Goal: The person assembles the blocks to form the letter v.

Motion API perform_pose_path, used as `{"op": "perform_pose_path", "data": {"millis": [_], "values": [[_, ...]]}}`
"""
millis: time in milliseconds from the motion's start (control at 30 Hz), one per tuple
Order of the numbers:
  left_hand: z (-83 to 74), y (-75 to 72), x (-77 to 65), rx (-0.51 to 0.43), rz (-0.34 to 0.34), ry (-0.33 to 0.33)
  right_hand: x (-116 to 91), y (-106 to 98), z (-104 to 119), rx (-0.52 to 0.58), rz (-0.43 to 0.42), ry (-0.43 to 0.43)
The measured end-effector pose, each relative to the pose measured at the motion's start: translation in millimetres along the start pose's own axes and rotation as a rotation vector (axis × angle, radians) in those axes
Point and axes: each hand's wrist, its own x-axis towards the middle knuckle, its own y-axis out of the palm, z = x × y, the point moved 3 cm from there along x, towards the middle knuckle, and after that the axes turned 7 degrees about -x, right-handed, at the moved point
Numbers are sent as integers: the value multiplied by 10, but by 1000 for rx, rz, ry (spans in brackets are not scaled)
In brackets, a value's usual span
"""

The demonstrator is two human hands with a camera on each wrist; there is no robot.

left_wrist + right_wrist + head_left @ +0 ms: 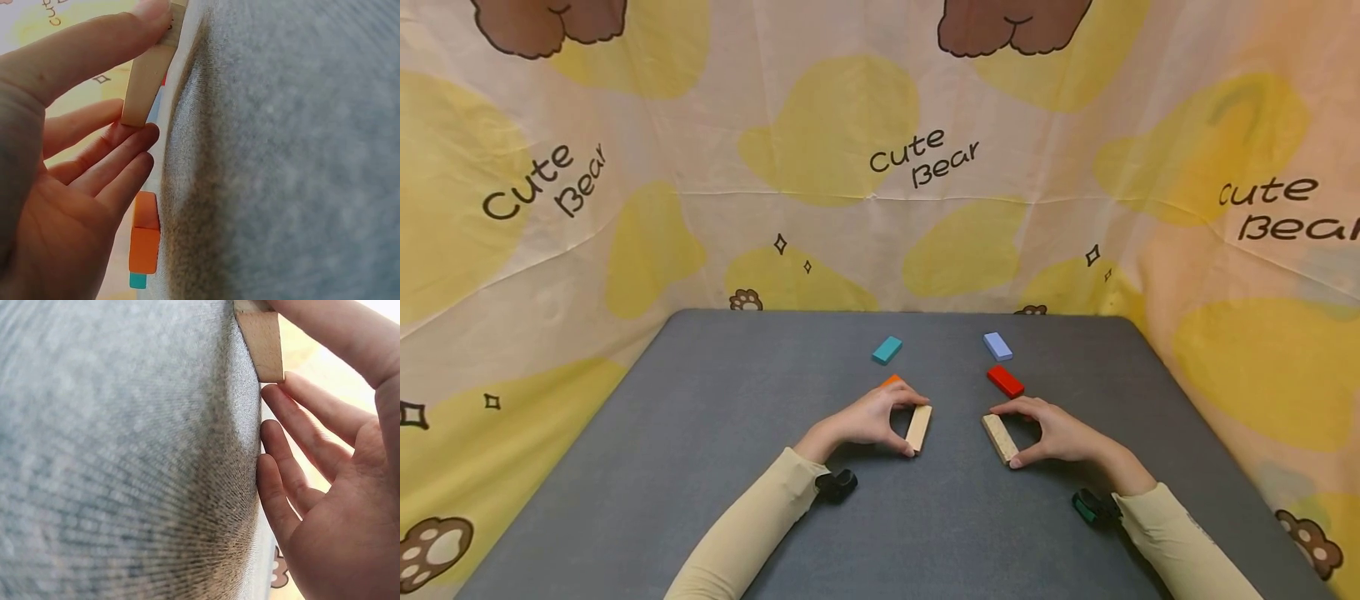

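My left hand [872, 417] pinches a plain wooden block [918, 429] by its two ends, thumb at the near end and fingertips at the far end. The same block [149, 81] shows between thumb and fingers in the left wrist view. Across from it, my right hand [1056, 429] grips a second wooden block [1000, 439] end to end in the same way; its end [261, 347] appears at the top of the right wrist view. The two blocks lean toward each other at the far ends of neither hand's reach, with a gap of table between them.
An orange block [144, 247] lies just behind my left hand, mostly hidden in the head view. Farther back are a teal block [887, 350], a red block [1005, 382] and a light blue block [997, 346]. A patterned cloth [820, 167] hangs around the grey table [737, 375].
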Motion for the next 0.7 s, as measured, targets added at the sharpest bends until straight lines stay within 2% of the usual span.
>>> {"op": "perform_pose_path", "data": {"millis": [467,700], "values": [[-16,6,-49,-45,-40,7,-6,-12,30,3,-1,-5],[-26,8,-62,-61,-51,-9,-4,-6,23,-2,1,-4]]}}
